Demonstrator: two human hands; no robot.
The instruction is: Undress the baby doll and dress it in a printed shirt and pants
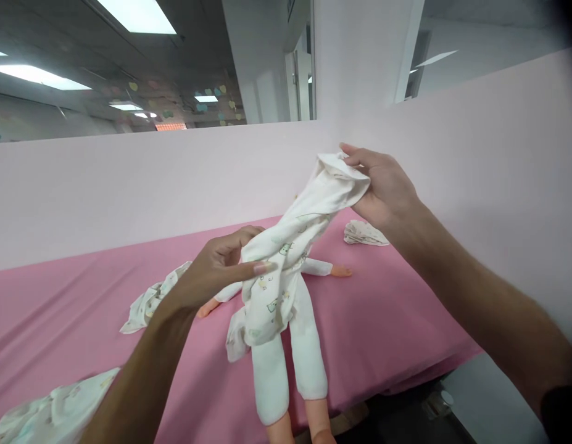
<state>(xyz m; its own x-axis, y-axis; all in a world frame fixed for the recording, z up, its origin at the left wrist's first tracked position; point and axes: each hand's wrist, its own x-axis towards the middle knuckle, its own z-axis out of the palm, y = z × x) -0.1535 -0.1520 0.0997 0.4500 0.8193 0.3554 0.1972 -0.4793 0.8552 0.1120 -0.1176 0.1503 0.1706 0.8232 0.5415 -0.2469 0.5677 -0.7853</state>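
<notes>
A baby doll (292, 345) lies on the pink table cover, its legs in white trousers pointing toward me. A white printed garment (290, 240) is stretched up from its torso and hides the head. My right hand (382, 188) grips the garment's upper end, raised above the table. My left hand (216, 268) pinches the garment lower down, at the doll's chest. One doll hand (341, 270) sticks out to the right, the other arm (207, 307) shows under my left hand.
The pink cover (73, 308) spans the table. A printed cloth (149, 302) lies left of the doll, another (49, 413) at the near left edge, and a small crumpled one (364, 233) at the far right. Pale pink partition walls (128, 185) enclose the table.
</notes>
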